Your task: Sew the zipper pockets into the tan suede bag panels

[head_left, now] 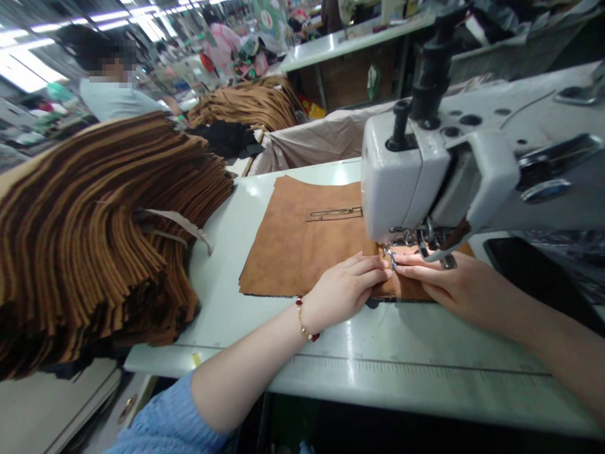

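A brown leather-like panel [288, 252] lies flat on the pale green sewing table [340, 359], with a zipper [333, 214] set into a slot in it. Part of the panel runs beneath the head of a white sewing machine [392, 176]. My left hand [347, 284] rests flat on the panel, fingertips just left of the presser foot [391, 255]. On the foot's other side my right hand [454, 284] lies with fingers stretched over the panel, partly behind a metal machine part. Both hands press the panel from above without gripping it.
A tall stack of brown panels [94, 239] leans at the left, a pale strip [179, 221] sticking out. A dark flat object [534, 271] lies right of my right hand. Behind are another brown stack [250, 104] and a person in a light top [118, 98]. A printed ruler [378, 366] follows the table's front edge.
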Available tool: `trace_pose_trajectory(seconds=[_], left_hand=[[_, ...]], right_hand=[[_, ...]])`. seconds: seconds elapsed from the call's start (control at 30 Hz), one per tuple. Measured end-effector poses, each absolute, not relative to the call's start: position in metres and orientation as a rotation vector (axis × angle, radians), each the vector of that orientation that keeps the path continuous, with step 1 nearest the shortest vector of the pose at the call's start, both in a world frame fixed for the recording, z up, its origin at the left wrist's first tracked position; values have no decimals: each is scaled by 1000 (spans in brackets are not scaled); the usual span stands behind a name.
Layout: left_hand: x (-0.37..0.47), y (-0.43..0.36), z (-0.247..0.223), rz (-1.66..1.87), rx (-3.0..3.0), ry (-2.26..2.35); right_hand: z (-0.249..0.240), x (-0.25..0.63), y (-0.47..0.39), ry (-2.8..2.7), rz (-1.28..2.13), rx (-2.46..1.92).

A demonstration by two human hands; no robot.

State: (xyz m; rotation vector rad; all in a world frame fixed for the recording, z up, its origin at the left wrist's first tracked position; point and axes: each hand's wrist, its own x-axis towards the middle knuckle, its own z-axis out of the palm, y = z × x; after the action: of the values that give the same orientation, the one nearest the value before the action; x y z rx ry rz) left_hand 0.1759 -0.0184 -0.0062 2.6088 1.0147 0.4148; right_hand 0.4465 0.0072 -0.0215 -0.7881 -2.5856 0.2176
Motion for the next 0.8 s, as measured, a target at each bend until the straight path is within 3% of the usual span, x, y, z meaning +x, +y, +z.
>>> trace_pose_trajectory(seconds=[0.8], left_hand=[[168,13,-18,532,2617,825]], right_hand=[[-21,449,29,-2658,174,-824]])
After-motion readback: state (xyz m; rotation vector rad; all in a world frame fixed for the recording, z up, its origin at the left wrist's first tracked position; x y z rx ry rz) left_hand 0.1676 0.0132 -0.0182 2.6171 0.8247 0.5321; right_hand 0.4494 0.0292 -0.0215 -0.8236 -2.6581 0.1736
